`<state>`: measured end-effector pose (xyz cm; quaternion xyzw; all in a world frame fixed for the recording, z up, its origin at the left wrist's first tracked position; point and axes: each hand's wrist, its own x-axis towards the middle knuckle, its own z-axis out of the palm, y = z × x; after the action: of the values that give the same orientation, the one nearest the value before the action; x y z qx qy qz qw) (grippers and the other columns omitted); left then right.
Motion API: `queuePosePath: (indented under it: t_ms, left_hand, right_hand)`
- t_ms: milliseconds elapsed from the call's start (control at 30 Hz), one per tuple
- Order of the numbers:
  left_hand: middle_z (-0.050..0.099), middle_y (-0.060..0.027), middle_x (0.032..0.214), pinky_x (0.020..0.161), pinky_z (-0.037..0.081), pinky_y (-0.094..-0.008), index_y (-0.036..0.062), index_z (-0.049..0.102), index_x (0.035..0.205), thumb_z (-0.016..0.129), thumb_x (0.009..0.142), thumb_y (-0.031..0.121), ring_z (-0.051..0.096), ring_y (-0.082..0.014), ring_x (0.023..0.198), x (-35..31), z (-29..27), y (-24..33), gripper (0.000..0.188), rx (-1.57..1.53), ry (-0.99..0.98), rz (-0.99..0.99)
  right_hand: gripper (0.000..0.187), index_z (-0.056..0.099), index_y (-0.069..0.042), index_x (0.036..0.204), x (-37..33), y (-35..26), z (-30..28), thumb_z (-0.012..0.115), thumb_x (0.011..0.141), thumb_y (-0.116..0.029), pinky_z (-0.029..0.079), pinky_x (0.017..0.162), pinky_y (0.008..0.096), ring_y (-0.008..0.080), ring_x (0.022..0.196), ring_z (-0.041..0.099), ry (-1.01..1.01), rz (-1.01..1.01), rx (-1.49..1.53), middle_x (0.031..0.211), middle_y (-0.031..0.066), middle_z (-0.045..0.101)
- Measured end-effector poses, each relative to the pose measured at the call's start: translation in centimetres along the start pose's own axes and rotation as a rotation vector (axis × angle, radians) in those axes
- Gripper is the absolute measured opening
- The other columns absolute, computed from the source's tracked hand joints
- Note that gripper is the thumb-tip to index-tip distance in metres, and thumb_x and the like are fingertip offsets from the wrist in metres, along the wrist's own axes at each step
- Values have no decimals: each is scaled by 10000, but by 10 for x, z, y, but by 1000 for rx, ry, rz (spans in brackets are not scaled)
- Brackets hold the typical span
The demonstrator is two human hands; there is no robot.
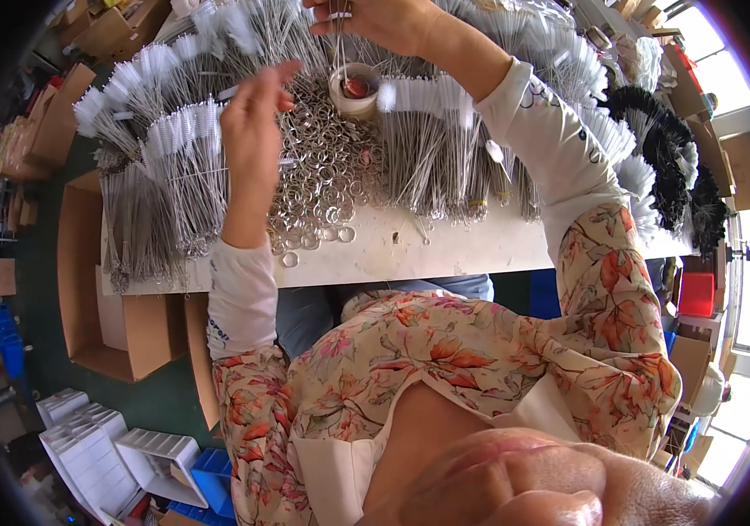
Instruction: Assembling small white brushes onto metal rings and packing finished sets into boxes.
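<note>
At the top edge my right hand (384,21) is closed on thin metal wires (340,39), which hang just above a round white tub (357,103); their upper ends are out of view. A red thing lies inside the tub. My left hand (254,131) is raised over the left side of the pile, index finger stretched toward the tub and thumb apart, with nothing visible in it. Below and between both hands spreads a heap of metal split rings (322,167). White-bristled wire brushes (184,167) lie bundled left of my left hand.
More wire brushes (432,149) lie right of the tub, with black-bristled ones (656,131) at the far right. The white table's (392,250) front edge is close to my body. A cardboard box (151,329) and white plastic bins (94,447) stand at the lower left.
</note>
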<state>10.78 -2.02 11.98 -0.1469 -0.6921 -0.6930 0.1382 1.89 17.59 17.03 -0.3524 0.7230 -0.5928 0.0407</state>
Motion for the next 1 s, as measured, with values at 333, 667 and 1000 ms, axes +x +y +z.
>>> queuePosePath:
  t_ms: [333, 667, 1000]
  left_hand:
    - [633, -61, 751, 518, 483, -238, -37, 597, 997, 621, 862, 179, 618, -114, 654, 49, 22, -1, 256, 242, -262, 111]
    - [559, -217, 953, 766, 561, -359, -86, 446, 941, 532, 879, -5, 648, -285, 795, 59, 43, 8, 133, 21, 152, 869]
    - [557, -114, 1034, 817, 469, -292, 6, 574, 1036, 599, 741, -90, 549, -202, 993, 48, 138, 1, 310, 130, 108, 837]
  right_hand:
    - [182, 548, -82, 994, -12, -6, 43, 481, 934, -241, 436, 675, 354, 148, 757, 509, 48, 195, 632, 865, 17, 568]
    - [334, 569, -12, 1012, -27, -39, -4, 474, 937, -323, 439, 914, 373, 218, 949, 574, 103, 199, 442, 1034, 105, 602]
    - [275, 545, -73, 884, -18, 4, -64, 362, 979, -256, 494, 655, 299, 127, 615, 539, 261, 39, 988, 676, 1, 560]
